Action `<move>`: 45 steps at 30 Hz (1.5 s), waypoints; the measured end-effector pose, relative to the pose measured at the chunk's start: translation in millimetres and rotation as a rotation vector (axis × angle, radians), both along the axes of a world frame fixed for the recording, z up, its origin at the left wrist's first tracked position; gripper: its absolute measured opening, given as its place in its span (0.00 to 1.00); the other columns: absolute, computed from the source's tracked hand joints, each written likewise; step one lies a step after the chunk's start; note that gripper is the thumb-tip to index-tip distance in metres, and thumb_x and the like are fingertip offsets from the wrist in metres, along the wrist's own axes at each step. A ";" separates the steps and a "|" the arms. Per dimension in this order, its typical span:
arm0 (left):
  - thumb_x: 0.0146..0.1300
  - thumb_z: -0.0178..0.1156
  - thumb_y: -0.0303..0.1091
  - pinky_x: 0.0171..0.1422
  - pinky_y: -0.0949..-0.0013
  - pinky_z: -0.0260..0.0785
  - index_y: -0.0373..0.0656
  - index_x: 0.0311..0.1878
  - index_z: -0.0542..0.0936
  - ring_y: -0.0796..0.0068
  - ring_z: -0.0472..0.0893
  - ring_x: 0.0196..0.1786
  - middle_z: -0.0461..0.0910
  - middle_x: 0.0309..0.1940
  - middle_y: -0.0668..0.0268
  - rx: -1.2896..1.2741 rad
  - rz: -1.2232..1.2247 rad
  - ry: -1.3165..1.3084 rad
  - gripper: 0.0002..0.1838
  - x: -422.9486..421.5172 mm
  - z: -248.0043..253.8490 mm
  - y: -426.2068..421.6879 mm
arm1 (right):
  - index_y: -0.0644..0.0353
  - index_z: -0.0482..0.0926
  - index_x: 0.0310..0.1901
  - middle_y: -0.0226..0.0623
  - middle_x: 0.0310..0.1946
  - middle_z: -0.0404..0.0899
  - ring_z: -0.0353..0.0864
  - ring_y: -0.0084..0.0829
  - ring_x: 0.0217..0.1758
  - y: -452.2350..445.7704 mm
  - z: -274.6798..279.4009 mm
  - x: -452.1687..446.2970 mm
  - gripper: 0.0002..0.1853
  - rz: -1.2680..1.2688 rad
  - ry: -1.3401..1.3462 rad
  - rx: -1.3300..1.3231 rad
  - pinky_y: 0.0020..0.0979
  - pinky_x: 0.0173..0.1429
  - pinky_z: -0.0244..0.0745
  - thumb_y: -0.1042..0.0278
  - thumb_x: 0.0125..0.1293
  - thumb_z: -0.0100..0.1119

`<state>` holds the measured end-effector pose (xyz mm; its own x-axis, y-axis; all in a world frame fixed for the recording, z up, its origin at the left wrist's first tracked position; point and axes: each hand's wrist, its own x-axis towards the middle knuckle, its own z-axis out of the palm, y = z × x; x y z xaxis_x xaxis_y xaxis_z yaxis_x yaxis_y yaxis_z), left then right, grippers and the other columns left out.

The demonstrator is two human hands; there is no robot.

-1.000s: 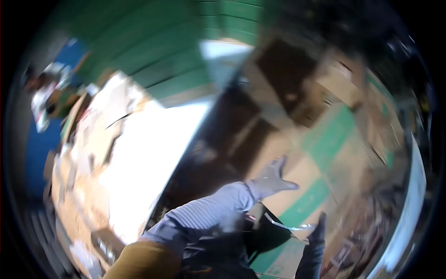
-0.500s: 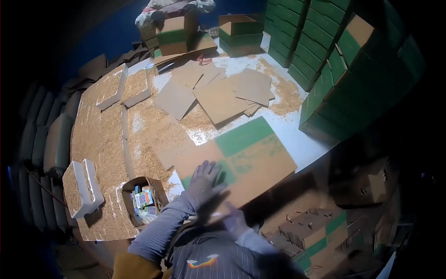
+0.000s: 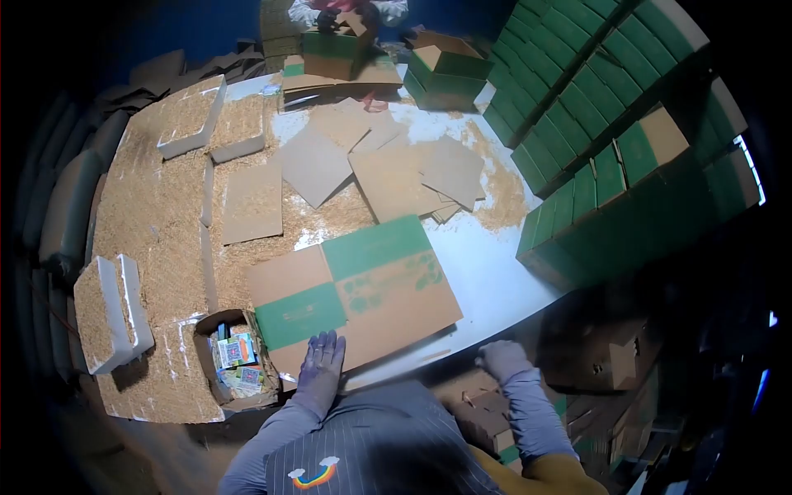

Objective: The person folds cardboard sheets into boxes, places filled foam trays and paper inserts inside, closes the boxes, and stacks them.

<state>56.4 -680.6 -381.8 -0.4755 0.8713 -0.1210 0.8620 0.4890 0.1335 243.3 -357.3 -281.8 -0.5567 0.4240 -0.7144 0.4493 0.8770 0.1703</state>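
A flat cardboard carton (image 3: 392, 301), brown with green panels, lies on the near part of the table. My left hand (image 3: 320, 375) rests palm down at its near left edge, fingers stretched out. My right hand (image 3: 505, 360) is off the carton, near the table's front edge to the right. Its fingers are curled into a fist, and I cannot see whether anything is inside. Beside my left forearm stands a small open box (image 3: 268, 363) holding colourful printed packets (image 3: 238, 351).
Loose cardboard sheets (image 3: 396, 177) and straw-coloured shavings (image 3: 153, 214) cover much of the table. White-sided trays (image 3: 107, 318) stand on the left, stacked green cartons (image 3: 569, 115) on the right. Another person's gloved hands (image 3: 334, 21) are at an open carton (image 3: 330, 56) across the table.
My right hand has moved right, away from the carton, and closed. My left hand has slid back to the near edge. The carton has shifted left, and the view has turned somewhat.
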 end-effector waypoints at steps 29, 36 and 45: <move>0.59 0.69 0.40 0.54 0.72 0.74 0.41 0.55 0.83 0.76 0.83 0.44 0.86 0.44 0.63 0.328 0.627 -0.880 0.22 -135.8 275.0 22.1 | 0.49 0.80 0.55 0.37 0.60 0.74 0.67 0.45 0.68 49.6 50.4 -169.8 0.18 0.997 1.741 -0.054 0.57 0.74 0.50 0.59 0.64 0.62; 0.66 0.64 0.43 0.43 0.58 0.81 0.54 0.73 0.65 0.54 0.86 0.34 0.84 0.36 0.53 0.334 0.334 0.052 0.34 -69.7 312.0 57.2 | 0.53 0.70 0.15 0.32 0.20 0.70 0.73 0.38 0.35 50.6 131.4 -185.9 0.16 1.030 1.627 -0.637 0.51 0.64 0.67 0.60 0.54 0.64; 0.64 0.55 0.37 0.81 0.39 0.42 0.59 0.75 0.62 0.56 0.60 0.75 0.59 0.73 0.59 0.477 -0.273 0.536 0.34 -76.5 147.8 128.2 | 0.61 0.75 0.55 0.44 0.53 0.76 0.75 0.44 0.57 -14.4 77.8 -164.0 0.20 1.169 0.689 -0.749 0.43 0.65 0.69 0.70 0.59 0.58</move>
<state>-20.1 -552.4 -234.0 -0.1240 0.8663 0.4838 0.9501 0.2443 -0.1939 79.3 -371.7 -204.0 -0.6105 -0.7913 -0.0322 -0.7186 0.5706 -0.3975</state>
